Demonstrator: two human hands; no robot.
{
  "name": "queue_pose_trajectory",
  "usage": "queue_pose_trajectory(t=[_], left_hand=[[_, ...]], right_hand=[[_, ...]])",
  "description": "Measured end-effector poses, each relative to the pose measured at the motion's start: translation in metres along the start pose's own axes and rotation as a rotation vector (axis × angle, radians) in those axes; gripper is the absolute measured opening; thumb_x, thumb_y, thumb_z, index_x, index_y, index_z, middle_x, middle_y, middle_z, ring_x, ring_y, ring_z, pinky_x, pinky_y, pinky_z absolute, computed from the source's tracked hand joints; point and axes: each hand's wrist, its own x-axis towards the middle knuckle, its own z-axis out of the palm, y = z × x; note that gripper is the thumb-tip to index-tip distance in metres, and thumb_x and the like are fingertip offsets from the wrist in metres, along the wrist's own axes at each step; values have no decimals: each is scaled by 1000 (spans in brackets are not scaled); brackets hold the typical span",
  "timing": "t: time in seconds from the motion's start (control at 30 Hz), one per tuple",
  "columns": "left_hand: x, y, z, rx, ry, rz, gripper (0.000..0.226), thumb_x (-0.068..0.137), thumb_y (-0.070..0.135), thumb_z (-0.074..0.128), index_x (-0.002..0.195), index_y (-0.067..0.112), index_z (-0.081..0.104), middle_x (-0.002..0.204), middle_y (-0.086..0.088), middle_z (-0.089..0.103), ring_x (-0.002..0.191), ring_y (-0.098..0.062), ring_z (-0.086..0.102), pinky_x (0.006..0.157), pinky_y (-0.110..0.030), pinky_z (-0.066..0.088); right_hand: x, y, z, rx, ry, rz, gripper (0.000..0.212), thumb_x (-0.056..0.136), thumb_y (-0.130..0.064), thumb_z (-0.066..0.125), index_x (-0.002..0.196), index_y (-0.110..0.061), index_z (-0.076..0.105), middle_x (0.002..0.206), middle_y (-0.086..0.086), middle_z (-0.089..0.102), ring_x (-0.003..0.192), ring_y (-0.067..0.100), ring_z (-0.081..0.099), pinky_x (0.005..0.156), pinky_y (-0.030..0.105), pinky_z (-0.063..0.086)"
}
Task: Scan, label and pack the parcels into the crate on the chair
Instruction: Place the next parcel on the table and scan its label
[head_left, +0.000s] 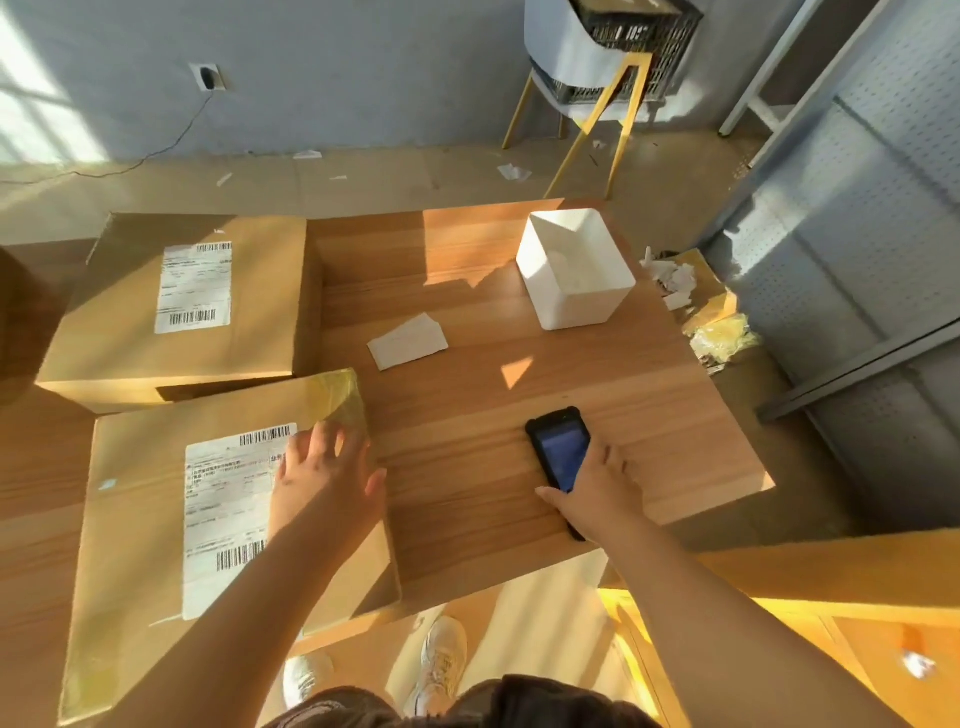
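The nearer flat brown cardboard parcel (130, 519) lay at the front left of the pale wooden bench (467, 415). Its top bore a white shipping label (223, 519) with barcodes at both ends, and one corner was glossy with yellowish tape. The left hand (327, 478) rested on it at the label's right edge, fingers (322, 436) spread apart, while the right hand (597, 488) had thumb and fingers clamped on a black handheld scanner (561, 447) lying screen-up on the bench. A second labelled brown parcel (130, 322) lay just behind the first.
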Motion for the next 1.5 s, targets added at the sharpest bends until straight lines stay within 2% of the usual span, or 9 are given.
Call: queue_pose_trajectory(t=[0.13,0.27,0.4,0.53,0.77,0.97,1.2,1.33,1.5], left_hand=[[-4,0,6,-19,31,-8,35,88,37,55,118,20,57,124,-7,48,115,-31,40,88,-44,48],[-4,-5,11,-86,71,-4,33,87,34,60,115,17,61,120,-9,51,111,-33,41,84,-48,48],[-6,-15,13,-175,72,28,38,84,31,65,118,15,63,123,-8,52,117,-34,40,89,-52,47],[-11,-31,8,-228,109,130,31,81,21,70,111,11,68,121,-10,58,114,-36,50,87,-50,49],[-38,-81,-13,-192,123,104,30,81,26,70,110,19,68,119,-7,61,109,-35,52,88,-51,48],[-73,-140,-23,-192,94,35,33,80,26,70,112,20,66,120,-4,58,111,-31,48,91,-48,42],[-93,-182,-21,-212,145,119,40,71,12,80,108,6,68,113,-10,61,98,-38,54,85,-52,47],[-96,-190,-20,-233,151,172,38,75,12,77,111,4,68,116,-11,63,99,-39,57,87,-53,49],[-96,-191,-20,-253,160,189,39,75,11,76,112,4,67,118,-13,63,97,-41,57,87,-51,47]], right_hand=[[13,-3,14,-24,-7,32,120,73,-65,67,149,-6,-4,151,16,21,133,34,32,104,44,39],[15,-8,12,41,-8,107,106,63,-58,78,139,-9,24,135,13,37,120,31,43,94,42,45],[1,-18,9,233,-29,108,101,58,-45,86,134,-9,29,131,12,36,114,30,46,93,43,48],[-23,-35,0,439,16,50,95,56,-36,89,129,-13,32,123,8,38,100,22,48,78,39,52],[-80,-82,-22,524,105,-155,88,57,-35,89,125,-22,34,109,-3,48,95,18,55,77,41,56],[-134,-122,-29,382,52,-234,88,58,-38,88,123,-19,31,105,-1,51,92,20,57,75,39,56],[-194,-150,-38,35,-48,-338,72,57,-38,83,109,-23,36,97,-5,52,83,16,56,70,37,54],[-222,-159,-43,-239,-69,-394,69,56,-40,84,104,-24,38,93,-8,50,81,14,51,58,28,40],[-244,-164,-47,-318,-54,-406,62,56,-35,83,93,-26,34,80,-13,41,67,8,43,48,25,29]])
